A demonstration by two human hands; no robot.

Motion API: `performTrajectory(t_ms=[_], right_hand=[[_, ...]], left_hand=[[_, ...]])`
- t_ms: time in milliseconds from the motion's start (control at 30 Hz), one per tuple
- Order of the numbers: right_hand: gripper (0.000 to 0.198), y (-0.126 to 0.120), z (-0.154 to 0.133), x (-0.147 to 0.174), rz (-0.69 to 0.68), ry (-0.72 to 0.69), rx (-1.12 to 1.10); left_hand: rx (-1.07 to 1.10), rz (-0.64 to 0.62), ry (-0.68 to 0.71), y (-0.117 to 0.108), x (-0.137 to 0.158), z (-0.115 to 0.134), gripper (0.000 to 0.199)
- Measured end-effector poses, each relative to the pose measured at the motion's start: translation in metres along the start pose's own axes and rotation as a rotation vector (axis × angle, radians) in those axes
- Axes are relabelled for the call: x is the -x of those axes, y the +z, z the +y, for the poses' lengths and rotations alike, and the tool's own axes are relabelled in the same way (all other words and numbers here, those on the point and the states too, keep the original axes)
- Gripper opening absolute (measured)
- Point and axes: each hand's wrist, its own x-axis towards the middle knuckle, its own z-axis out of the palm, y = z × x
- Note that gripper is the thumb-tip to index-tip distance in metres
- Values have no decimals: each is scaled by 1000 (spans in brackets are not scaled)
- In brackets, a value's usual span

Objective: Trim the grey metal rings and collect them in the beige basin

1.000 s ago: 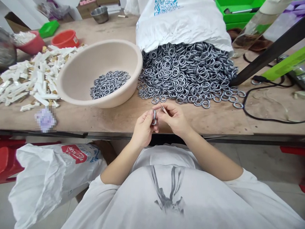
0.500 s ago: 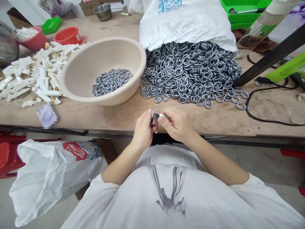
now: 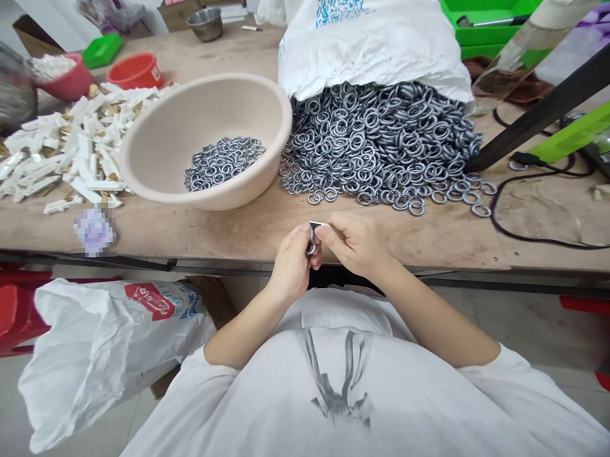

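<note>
My left hand (image 3: 292,259) pinches a grey metal ring (image 3: 311,247) just over the table's front edge. My right hand (image 3: 353,243) is closed on a small dark tool with a pale edge (image 3: 315,224), perhaps a blade; its tip meets the ring, and the fingers cover the rest. Beyond my hands lies a heap of grey rings (image 3: 372,143), spilling from a white woven sack (image 3: 373,53). To its left a beige basin (image 3: 156,194) stands tilted, holding a smaller pile of similar rings (image 3: 225,163).
White plastic pieces (image 3: 85,153) are spread at the left, near a red bowl (image 3: 135,71). A black post (image 3: 546,110) and a black cable (image 3: 530,237) are on the right. An open white bag (image 3: 89,349) stands below the table's left edge.
My left hand has shifted slightly right, closer to my right hand. The ring has turned and dropped a little, and the dark tool now lies across its top.
</note>
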Motion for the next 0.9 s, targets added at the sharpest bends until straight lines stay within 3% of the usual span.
performTrajectory(t_ms=[200, 700, 800, 900], right_hand=[[45, 1, -7, 4, -53, -18, -38], [45, 1, -8, 4, -131, 32, -90], [46, 5, 12, -3, -93, 109, -127], [54, 6, 32, -13, 71, 296, -171]], left_hand=[[37, 72, 8, 5, -1, 3, 38], [54, 77, -16, 6, -1, 1, 36], [42, 40, -20, 4, 0, 1, 33], [3, -56, -56, 2, 1, 1, 36]])
